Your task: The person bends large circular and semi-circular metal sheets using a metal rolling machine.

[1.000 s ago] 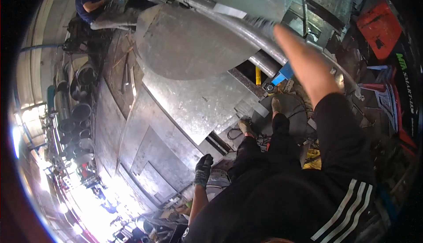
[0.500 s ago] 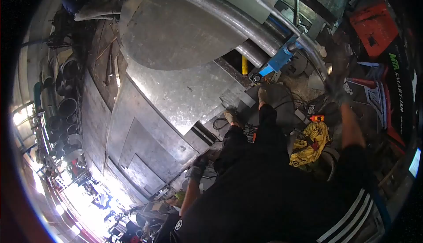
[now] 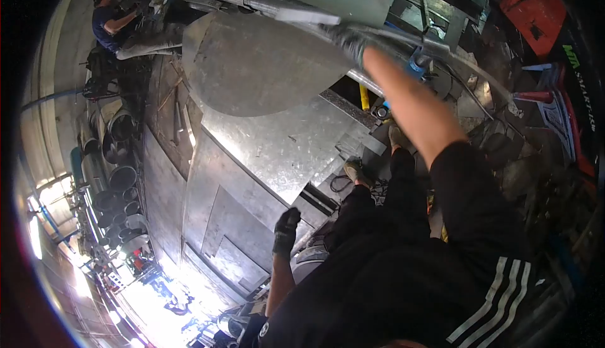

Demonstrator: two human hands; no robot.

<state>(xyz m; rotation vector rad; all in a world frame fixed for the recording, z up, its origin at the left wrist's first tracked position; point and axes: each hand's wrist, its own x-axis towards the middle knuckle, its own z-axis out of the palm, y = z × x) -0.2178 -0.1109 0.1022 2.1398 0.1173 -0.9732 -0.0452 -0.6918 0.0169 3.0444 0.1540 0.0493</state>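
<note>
My left hand (image 3: pixel 287 229), in a dark glove, is raised in front of the metal sheets (image 3: pixel 233 222), closed, with nothing seen in it. My right hand (image 3: pixel 350 44), also gloved, is stretched forward over the metal pipes (image 3: pixel 271 2) and is smeared by motion. Just beyond its fingers is a pale flat piece (image 3: pixel 307 16); whether the hand grips it is unclear. A long curved bar (image 3: pixel 476 70) runs from near that hand to the right, across a blue clamp-like part (image 3: pixel 416 64). A rounded grey sheet (image 3: pixel 265 64) lies below the pipes.
Another person (image 3: pixel 110 23) in a dark top sits at the upper left. Round tubes (image 3: pixel 120 178) are stacked on the left. At the right stand a red panel (image 3: pixel 534 11) and a red and grey frame (image 3: pixel 558 105). A yellow bar (image 3: pixel 364 97) is near my feet.
My right hand has swung from the right side up and forward over the pipes. My left hand has risen slightly. The view has shifted, and the other person now shows more fully.
</note>
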